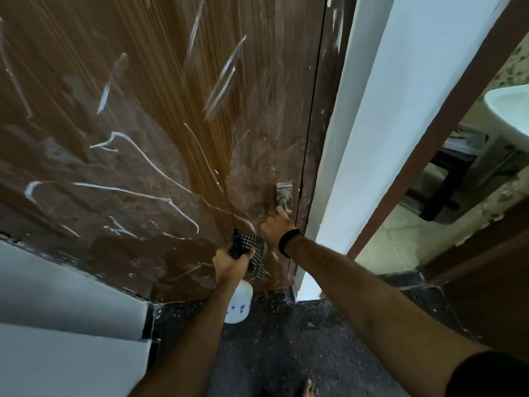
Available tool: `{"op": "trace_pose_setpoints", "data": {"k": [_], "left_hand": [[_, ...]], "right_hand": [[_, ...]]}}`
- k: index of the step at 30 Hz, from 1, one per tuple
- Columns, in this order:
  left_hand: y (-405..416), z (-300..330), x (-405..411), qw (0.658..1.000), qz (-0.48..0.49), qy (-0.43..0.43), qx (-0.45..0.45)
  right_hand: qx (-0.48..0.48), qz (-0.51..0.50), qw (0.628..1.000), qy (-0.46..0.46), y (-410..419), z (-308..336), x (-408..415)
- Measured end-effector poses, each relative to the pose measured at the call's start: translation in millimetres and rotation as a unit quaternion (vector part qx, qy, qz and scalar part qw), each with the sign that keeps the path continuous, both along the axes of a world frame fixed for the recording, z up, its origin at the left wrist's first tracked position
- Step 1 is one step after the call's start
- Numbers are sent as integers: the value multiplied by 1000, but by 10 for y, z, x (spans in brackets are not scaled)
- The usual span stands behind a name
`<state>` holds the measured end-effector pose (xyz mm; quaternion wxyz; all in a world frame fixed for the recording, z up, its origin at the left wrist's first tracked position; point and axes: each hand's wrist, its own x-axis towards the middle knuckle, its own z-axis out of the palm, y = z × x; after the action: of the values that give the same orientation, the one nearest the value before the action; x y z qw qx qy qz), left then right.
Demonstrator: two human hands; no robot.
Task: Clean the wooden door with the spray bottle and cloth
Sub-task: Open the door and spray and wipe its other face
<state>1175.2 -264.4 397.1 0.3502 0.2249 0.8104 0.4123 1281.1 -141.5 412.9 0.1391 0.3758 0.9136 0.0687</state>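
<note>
Facing scratched wooden door [171,138], speckled dark floor [300,339].

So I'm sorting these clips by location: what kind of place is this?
Probably a home, in the passage outside a bathroom. A scuffed wooden door with a metal latch stands beside an open doorway, through which a white washbasin and pale floor tiles show.

Dim, soft daylight from right doorway; wide-angle edge warp, slight blur
</note>
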Motion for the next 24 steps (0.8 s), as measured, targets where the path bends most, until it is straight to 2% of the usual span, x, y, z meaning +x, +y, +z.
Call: {"op": "trace_pose_setpoints", "data": {"k": [4, 6, 11, 14, 17, 20, 22, 24], "left_hand": [[27, 78, 39, 1000, 5, 5, 8], [2, 116, 40, 1000, 21, -3, 10], [-130, 220, -13, 998, 57, -20, 25], [-217, 271, -84, 996, 73, -33, 35], [-283, 302, -176, 996, 71, -35, 38], [-307, 367, -308, 997, 61, -29, 41], [-329, 405, -402, 997, 62, -32, 43], [-384, 462, -531, 997, 54, -35, 41]], "right_hand": [[3, 18, 1000, 23, 30, -42, 15], [-25, 17, 999, 36, 60, -58, 14], [-124, 1, 970, 210, 119, 15, 2], [-78, 5, 953, 291, 63, -21, 42], [-27, 52, 926, 373, -231, -17, -6], [-143, 78, 908, 386, -557, 37, -145], [-220, 34, 890, 399, -705, -5, -243], [-234, -28, 878, 417, -854, -74, -386]]}}
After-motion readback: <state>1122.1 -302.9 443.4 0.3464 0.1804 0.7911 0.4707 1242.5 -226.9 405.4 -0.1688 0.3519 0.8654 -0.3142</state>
